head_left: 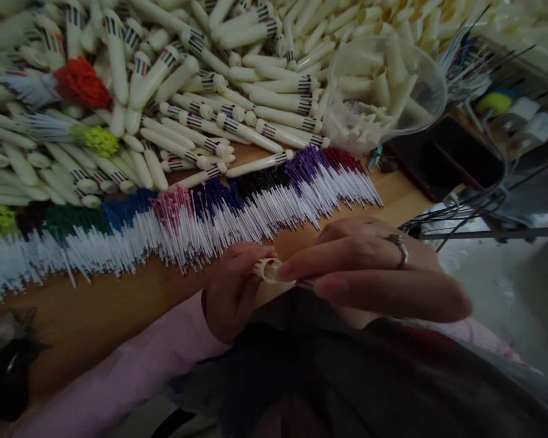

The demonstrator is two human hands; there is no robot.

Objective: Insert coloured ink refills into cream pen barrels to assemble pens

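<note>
My left hand (232, 289) is closed around a cream plastic pen part (268, 271), its round, notched open end facing my right hand. A small red spot shows inside that rim. My right hand (374, 267), with a ring on one finger, pinches a thin pen refill (305, 282) with a purplish end. The refill's tip is close to the rim; my fingers hide most of it, so I cannot tell whether it is inside. Just beyond both hands lie purple-ended refills (308, 176), black-ended refills (267, 188) and dark red-ended refills (347, 167) with white shafts.
Cream multicolour pens (274, 97) are heaped across the back. A clear plastic tub (420, 115) of cream parts stands at the back right, near a dark phone-like slab (461, 152) and cables (475, 210). Red-ended refills (82, 82) lie bundled on the heap. A dark object (9, 377) sits front left.
</note>
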